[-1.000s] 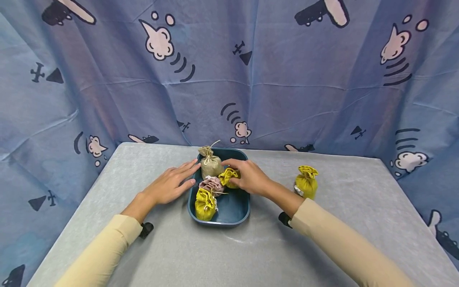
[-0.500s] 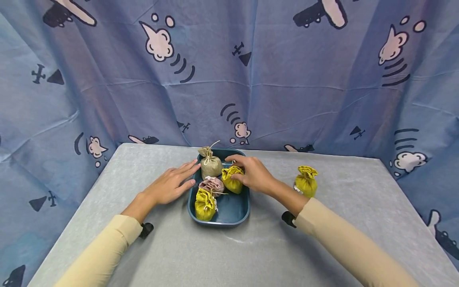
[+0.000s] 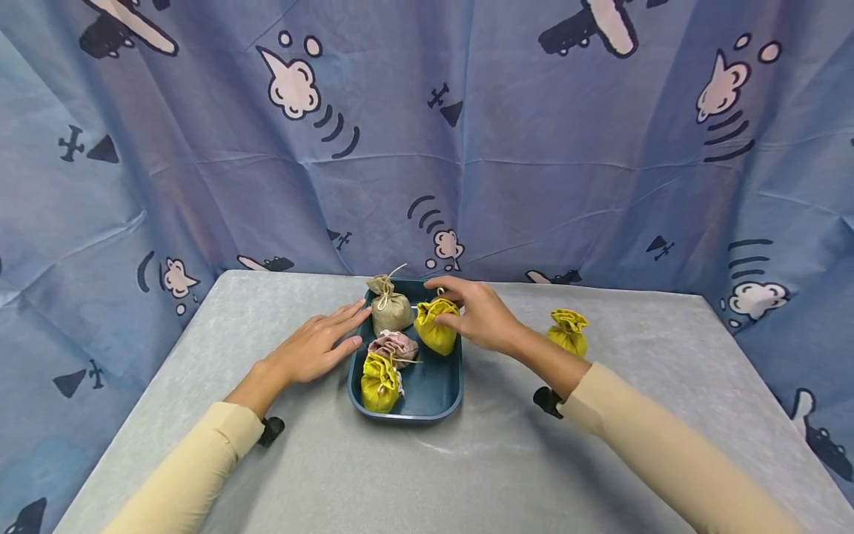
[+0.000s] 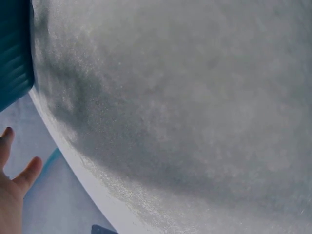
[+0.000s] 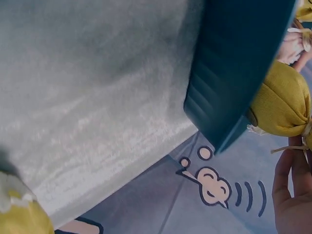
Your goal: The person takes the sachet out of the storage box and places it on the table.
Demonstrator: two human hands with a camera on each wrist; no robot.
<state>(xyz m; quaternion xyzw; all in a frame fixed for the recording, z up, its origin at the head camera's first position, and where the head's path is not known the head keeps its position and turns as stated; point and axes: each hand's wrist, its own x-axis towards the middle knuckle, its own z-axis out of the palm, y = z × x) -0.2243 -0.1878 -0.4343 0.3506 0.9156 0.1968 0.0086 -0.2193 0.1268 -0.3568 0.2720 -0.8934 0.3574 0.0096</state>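
In the head view, my right hand (image 3: 485, 317) pinches the gathered neck of a yellow drawstring pouch (image 3: 437, 337) at the right side of a dark blue bin (image 3: 430, 389). The right wrist view shows that pouch (image 5: 283, 100) by the bin's rim, fingers at its tied neck. My left hand (image 3: 312, 345) lies with extended fingers against the bin's left wall. Inside the bin sit a beige pouch (image 3: 391, 313) at the back left, a pink pouch (image 3: 395, 347) in the middle and another yellow pouch (image 3: 379, 386) at the front left.
One more yellow pouch (image 3: 568, 332) stands on the grey tabletop (image 3: 373, 475) to the right, partly behind my right forearm. A blue patterned curtain (image 3: 373, 148) hangs along the table's back edge.
The yellow pouch in my right hand has risen and come more upright, shifting slightly right and toward the back. My left hand keeps its place at the bin.
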